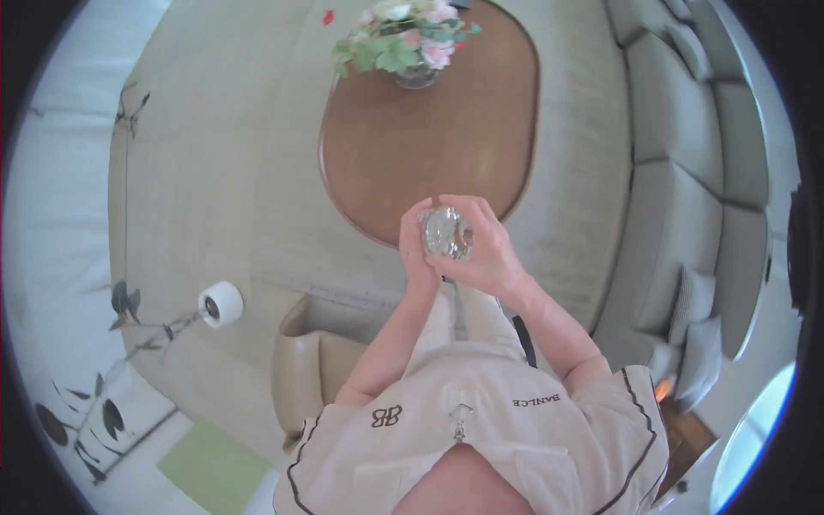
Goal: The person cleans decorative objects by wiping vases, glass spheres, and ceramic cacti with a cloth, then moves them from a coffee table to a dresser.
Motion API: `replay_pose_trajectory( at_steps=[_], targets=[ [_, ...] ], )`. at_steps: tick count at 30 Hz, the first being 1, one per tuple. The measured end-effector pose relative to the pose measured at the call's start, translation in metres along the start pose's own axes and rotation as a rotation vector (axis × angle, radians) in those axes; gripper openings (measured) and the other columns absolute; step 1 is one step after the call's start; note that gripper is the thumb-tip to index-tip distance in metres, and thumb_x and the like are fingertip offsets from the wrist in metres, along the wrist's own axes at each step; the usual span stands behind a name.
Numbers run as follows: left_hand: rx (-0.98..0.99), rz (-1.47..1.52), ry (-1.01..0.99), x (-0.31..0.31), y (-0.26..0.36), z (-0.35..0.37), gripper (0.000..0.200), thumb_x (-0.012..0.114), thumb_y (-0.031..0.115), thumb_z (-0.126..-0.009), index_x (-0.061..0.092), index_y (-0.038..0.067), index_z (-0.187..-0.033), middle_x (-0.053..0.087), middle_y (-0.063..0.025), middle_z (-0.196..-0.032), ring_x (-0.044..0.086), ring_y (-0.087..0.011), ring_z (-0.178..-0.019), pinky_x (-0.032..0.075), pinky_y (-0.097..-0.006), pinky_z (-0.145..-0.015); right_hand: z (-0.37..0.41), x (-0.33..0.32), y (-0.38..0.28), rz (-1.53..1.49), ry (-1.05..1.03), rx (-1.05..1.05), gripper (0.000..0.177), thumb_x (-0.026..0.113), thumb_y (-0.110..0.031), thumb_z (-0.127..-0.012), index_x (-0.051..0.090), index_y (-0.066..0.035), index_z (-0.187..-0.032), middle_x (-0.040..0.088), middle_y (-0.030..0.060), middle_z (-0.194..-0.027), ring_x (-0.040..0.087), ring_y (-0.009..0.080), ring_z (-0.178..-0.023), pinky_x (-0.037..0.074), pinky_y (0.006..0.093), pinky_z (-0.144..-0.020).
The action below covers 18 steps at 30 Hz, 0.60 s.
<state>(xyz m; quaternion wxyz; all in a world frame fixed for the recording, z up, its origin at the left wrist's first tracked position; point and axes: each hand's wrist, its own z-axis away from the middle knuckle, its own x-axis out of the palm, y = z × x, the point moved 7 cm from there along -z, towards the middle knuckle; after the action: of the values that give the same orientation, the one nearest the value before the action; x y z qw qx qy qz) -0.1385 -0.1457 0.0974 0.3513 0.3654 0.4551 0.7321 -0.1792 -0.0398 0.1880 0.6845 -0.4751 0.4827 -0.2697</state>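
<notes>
Holding glass (pixel 448 233), flwrs (pixel 410 38) on tbl (pixel 429 142)

Glass (pixel 446 233) between fingers (pixel 470 206) near table (pixel 429 146); flowers (pixel 396 50) on table's far end; sofa (pixel 674 112) right, plant (pixel 51 425) left.

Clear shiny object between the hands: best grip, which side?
I'd hold the clear object by its outer sides, coming in from left and right at once, where the left hand and right hand sit. Its outline looks roundish and its surface shiny, so opposed contact should resist slipping. Its underside is hidden, so I can't judge support from below.
</notes>
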Motion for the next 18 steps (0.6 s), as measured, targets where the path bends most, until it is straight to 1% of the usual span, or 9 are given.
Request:
replay_pose_trajectory(
  at_steps=[2, 3, 5, 6, 9, 12, 14, 15, 18],
  targets=[
    [-0.174, 0.473, -0.187, 0.027, -0.003, 0.008, 0.034, 0.039, 0.039, -0.097, 0.061, 0.013, -0.103, 0.059, 0.0004, -0.098, 0.057, -0.0136, -0.090, 0.044, -0.0286, -0.081, 0.017, -0.015, -0.017, 0.032, 0.117, -0.015, 0.056, 0.071, -0.013, -0.067, 0.052, -0.016, -0.120, 0.058, -0.0044, -0.114, 0.049, 0.0187, -0.104, 0.045, 0.0322, -0.085],
    [-0.238, 0.581, -0.255, 0.040, 0.000, 0.015, 0.034, 0.039, 0.039, -0.097, 0.061, 0.013, -0.101, 0.060, 0.0004, -0.096, 0.057, -0.0144, -0.090, 0.045, -0.0292, -0.081, 0.027, -0.023, -0.023, 0.042, 0.172, -0.007, 0.054, 0.070, -0.012, -0.067, 0.052, -0.017, -0.118, 0.059, -0.0064, -0.113, 0.049, 0.0186, -0.103, 0.045, 0.0324, -0.086],
    [-0.388, 0.772, -0.389, 0.068, 0.008, 0.033, 0.031, 0.046, 0.041, -0.094, 0.061, 0.015, -0.094, 0.061, 0.0004, -0.090, 0.058, -0.0162, -0.087, 0.046, -0.0311, -0.078, 0.049, -0.041, -0.031, 0.043, 0.281, 0.030, 0.053, 0.070, -0.016, -0.067, 0.053, -0.017, -0.118, 0.059, -0.0056, -0.112, 0.050, 0.0191, -0.103, 0.046, 0.0338, -0.085],
    [-0.444, 0.816, -0.450, 0.083, 0.012, 0.042, 0.030, 0.047, 0.042, -0.093, 0.061, 0.015, -0.092, 0.061, 0.0005, -0.089, 0.058, -0.0167, -0.086, 0.046, -0.0316, -0.077, 0.059, -0.054, -0.036, 0.055, 0.339, 0.044, 0.053, 0.069, -0.016, -0.067, 0.053, -0.017, -0.117, 0.059, -0.0054, -0.112, 0.050, 0.0193, -0.103, 0.046, 0.0341, -0.085],
    [-0.500, 0.779, -0.633, 0.125, 0.018, 0.068, 0.027, 0.055, 0.046, -0.088, 0.060, 0.019, -0.091, 0.059, 0.0011, -0.088, 0.057, -0.0164, -0.085, 0.045, -0.0308, -0.076, 0.091, -0.090, -0.048, 0.097, 0.431, 0.107, 0.050, 0.068, -0.020, -0.070, 0.053, -0.019, -0.117, 0.059, -0.0085, -0.113, 0.049, 0.0187, -0.103, 0.047, 0.0344, -0.082],
    [-0.646, 0.753, -0.722, 0.165, 0.017, 0.107, 0.029, 0.055, 0.049, -0.087, 0.061, 0.020, -0.089, 0.059, 0.0005, -0.086, 0.058, -0.0173, -0.084, 0.046, -0.0319, -0.072, 0.132, -0.118, -0.040, 0.169, 0.569, 0.186, 0.055, 0.068, -0.024, -0.070, 0.049, -0.020, -0.121, 0.058, -0.0108, -0.115, 0.048, 0.0183, -0.105, 0.049, 0.0368, -0.073],
    [-0.725, 0.653, -0.728, 0.187, 0.014, 0.132, 0.031, 0.049, 0.045, -0.090, 0.062, 0.017, -0.091, 0.060, -0.0012, -0.086, 0.058, -0.0171, -0.081, 0.046, -0.0302, -0.069, 0.160, -0.136, -0.033, 0.194, 0.651, 0.231, 0.071, 0.072, -0.033, -0.068, 0.042, -0.019, -0.131, 0.053, 0.0020, -0.120, 0.050, 0.0205, -0.103, 0.049, 0.0384, -0.075],
    [-0.748, 0.621, -0.744, 0.198, 0.013, 0.145, 0.032, 0.047, 0.044, -0.091, 0.063, 0.016, -0.091, 0.061, -0.0016, -0.086, 0.059, -0.0171, -0.080, 0.046, -0.0297, -0.069, 0.175, -0.143, -0.030, 0.202, 0.688, 0.245, 0.075, 0.074, -0.036, -0.068, 0.040, -0.018, -0.133, 0.051, 0.0053, -0.121, 0.051, 0.0211, -0.103, 0.049, 0.0388, -0.076],
    [-0.746, 0.494, -0.762, 0.228, 0.004, 0.176, 0.034, 0.047, 0.042, -0.091, 0.063, 0.012, -0.095, 0.061, -0.0049, -0.084, 0.059, -0.0192, -0.076, 0.047, -0.0316, -0.066, 0.218, -0.171, -0.022, 0.223, 0.810, 0.149, 0.080, 0.073, -0.037, -0.075, 0.035, -0.015, -0.141, 0.050, 0.0111, -0.128, 0.049, 0.0264, -0.114, 0.048, 0.0390, -0.084]
  ],
)
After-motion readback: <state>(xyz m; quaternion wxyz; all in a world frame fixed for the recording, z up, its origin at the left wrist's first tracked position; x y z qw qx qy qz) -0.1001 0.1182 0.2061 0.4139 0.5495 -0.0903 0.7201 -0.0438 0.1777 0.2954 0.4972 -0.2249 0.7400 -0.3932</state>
